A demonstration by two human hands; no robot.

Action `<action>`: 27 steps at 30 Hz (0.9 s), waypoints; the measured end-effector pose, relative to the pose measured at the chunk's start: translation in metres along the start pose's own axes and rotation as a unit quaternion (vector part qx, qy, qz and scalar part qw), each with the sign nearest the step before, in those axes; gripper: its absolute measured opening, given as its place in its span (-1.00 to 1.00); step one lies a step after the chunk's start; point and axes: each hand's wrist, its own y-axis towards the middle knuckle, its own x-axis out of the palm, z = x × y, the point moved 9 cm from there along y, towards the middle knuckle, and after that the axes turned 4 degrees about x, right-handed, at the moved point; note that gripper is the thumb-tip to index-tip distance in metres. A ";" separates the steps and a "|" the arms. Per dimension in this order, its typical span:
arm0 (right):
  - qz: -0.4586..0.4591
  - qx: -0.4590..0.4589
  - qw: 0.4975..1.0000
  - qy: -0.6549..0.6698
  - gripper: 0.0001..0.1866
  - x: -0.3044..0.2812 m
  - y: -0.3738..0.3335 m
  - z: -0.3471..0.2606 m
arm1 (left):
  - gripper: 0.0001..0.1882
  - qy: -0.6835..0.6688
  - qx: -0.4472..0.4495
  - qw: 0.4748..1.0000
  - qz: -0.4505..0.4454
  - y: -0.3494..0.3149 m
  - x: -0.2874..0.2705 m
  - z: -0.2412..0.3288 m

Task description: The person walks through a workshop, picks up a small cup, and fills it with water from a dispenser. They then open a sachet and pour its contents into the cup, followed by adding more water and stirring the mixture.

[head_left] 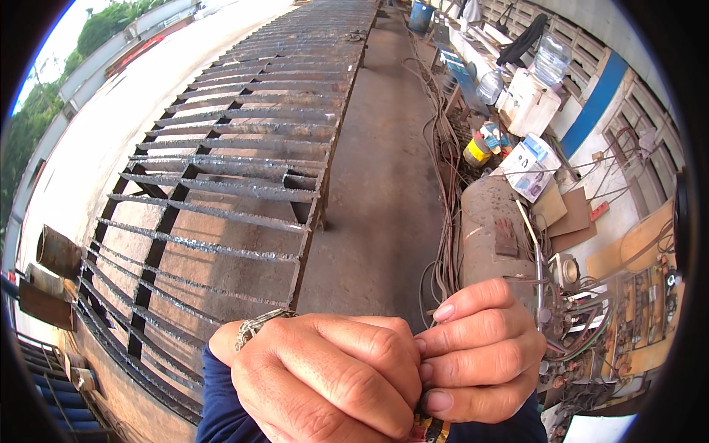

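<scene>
Red-and-yellow scrap [428,430] with black patches shows as a sliver beneath my meeting hands, off the near right corner of the slatted steel rack [273,256]. My fingers cover most of it and the lower border cuts it off, so I cannot tell which way it points or how its long axis runs. My left hand [332,376] is curled, knuckles up, a metal bracelet [255,327] at its wrist; my right hand [487,354] bends its fingers in against it. Whether either is clamped on the scrap I cannot tell; my right thumb is hidden. Right of the rack, cables [445,244] run beside a dusty cylinder [480,214], its near end behind my right hand.
</scene>
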 end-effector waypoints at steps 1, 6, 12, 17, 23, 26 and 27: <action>-0.005 -0.001 1.000 0.000 -0.90 0.000 0.001 0.000 | -0.89 -0.005 -0.016 1.000 0.008 -0.002 -0.001 -0.001; -0.029 0.006 0.999 -0.012 -0.93 0.001 0.000 0.000 | -0.86 -0.047 0.012 0.998 0.037 -0.012 -0.006 -0.009; -0.049 0.017 0.999 -0.014 -0.92 -0.003 -0.004 -0.001 | -0.82 -0.056 -0.120 0.981 0.140 -0.013 -0.006 -0.021; -0.052 0.015 0.998 -0.012 -0.91 -0.005 -0.003 0.002 | -0.86 -0.055 -0.072 0.990 0.104 -0.017 -0.006 -0.021; -0.003 0.011 1.000 0.000 -0.91 -0.009 -0.006 0.009 | -0.82 -0.053 -0.020 0.993 0.099 -0.006 -0.009 -0.025; 0.007 0.006 1.000 -0.002 -0.91 -0.013 -0.008 0.010 | -0.79 -0.036 -0.010 0.989 0.143 -0.014 -0.006 -0.028; 0.009 0.007 1.000 0.000 -0.91 -0.012 -0.008 0.010 | -0.78 -0.026 -0.009 0.985 0.170 -0.023 -0.005 -0.028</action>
